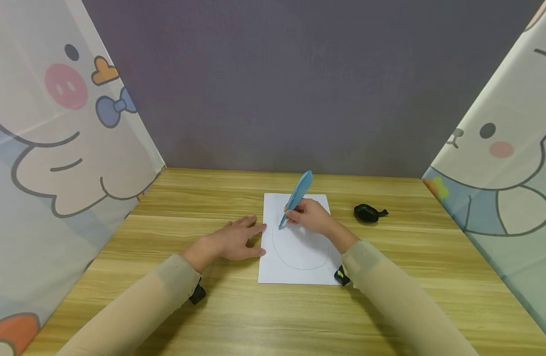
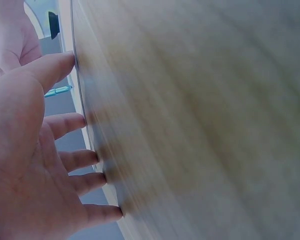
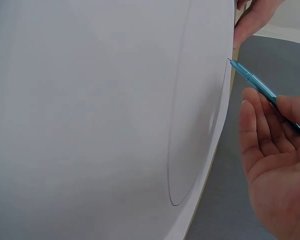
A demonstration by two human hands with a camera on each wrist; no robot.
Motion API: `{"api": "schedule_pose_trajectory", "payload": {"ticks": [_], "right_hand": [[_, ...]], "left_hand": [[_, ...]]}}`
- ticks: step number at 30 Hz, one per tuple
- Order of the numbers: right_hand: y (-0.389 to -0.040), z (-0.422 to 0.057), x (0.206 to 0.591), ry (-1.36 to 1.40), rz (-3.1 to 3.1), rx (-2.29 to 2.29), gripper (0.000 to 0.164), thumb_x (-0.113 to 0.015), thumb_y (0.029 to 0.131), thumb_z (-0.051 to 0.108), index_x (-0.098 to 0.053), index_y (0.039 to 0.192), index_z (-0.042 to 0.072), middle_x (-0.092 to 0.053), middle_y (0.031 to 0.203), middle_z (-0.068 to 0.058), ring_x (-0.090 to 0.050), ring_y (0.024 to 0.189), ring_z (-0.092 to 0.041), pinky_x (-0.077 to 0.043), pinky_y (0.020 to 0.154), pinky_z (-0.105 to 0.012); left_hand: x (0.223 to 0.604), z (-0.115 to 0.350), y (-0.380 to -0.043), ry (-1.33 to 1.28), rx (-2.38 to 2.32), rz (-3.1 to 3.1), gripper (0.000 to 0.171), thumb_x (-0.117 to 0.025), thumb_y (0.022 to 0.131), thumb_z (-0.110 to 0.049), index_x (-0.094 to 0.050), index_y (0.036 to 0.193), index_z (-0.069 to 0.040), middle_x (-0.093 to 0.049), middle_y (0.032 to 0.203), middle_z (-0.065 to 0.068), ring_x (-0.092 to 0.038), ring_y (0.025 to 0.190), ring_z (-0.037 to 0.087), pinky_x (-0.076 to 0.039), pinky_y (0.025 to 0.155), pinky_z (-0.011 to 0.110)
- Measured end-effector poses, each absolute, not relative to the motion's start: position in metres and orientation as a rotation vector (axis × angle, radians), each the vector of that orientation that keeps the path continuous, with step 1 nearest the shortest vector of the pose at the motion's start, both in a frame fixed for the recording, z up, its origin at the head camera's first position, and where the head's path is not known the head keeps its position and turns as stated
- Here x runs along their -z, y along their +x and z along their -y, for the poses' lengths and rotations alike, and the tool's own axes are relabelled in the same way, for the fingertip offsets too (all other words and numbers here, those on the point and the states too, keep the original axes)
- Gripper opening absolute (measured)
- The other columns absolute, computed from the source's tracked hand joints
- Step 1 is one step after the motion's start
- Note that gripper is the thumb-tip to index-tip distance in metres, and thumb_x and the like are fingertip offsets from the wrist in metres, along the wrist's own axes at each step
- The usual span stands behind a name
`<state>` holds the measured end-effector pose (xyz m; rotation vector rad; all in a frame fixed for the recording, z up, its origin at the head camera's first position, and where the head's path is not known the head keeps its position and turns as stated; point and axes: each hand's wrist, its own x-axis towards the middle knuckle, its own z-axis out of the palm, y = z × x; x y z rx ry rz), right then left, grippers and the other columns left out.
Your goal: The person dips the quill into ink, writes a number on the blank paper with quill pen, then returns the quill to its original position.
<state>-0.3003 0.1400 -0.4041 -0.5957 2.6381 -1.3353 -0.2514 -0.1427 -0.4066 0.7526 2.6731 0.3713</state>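
A sheet of white paper (image 1: 273, 274) lies on the wooden table, carrying a thin, large rounded drawn line (image 1: 304, 269). My right hand (image 1: 315, 216) pinches a blue pen (image 1: 299, 190) with a broad feather-shaped top. The pen tilts, its tip on the paper at the upper left of the curve; in the right wrist view the pen (image 3: 260, 86) meets the end of the line. The curve's upper right part is hidden under my right hand and forearm. My left hand (image 1: 235, 241) rests with fingers spread, thumb and index finger touching the paper's left edge.
A small black rounded object (image 1: 366, 213) with a short tail lies on the table right of the paper. Black wrist devices (image 1: 197, 293) show under both sleeves. A grey panel (image 1: 291, 89) stands behind the table, and cartoon-print cloths (image 1: 77, 163) line both sides.
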Motion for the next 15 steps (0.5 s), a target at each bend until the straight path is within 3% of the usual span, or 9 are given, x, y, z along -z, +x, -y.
{"api": "schedule_pose_trajectory", "payload": {"ticks": [8,15], "right_hand": [[-0.2969,-0.1352,0.4048,-0.626,-2.631,1.308,0.025,-0.067,0.109,0.018,-0.078,0.123,0.001,-0.084,0.101,-0.011,-0.078,0.090,-0.016,-0.065,0.086,-0.034],[-0.2945,-0.1310,0.4048,-0.678,-2.608,1.306,0.024,-0.066,0.109,0.018,-0.078,0.121,0.000,-0.083,0.100,-0.012,-0.079,0.092,-0.021,-0.065,0.085,-0.033]], "left_hand": [[0.4080,0.1430,-0.2516,0.767,-0.371,-2.682,0.083,-0.062,0.107,-0.062,-0.037,0.174,-0.021,-0.020,0.183,0.020,-0.019,0.169,0.049,-0.021,0.132,0.075],[0.4078,0.1430,-0.2515,0.771,-0.374,-2.684,0.083,-0.061,0.107,-0.063,-0.036,0.174,-0.020,-0.021,0.183,0.020,-0.019,0.169,0.049,-0.021,0.132,0.075]]}}
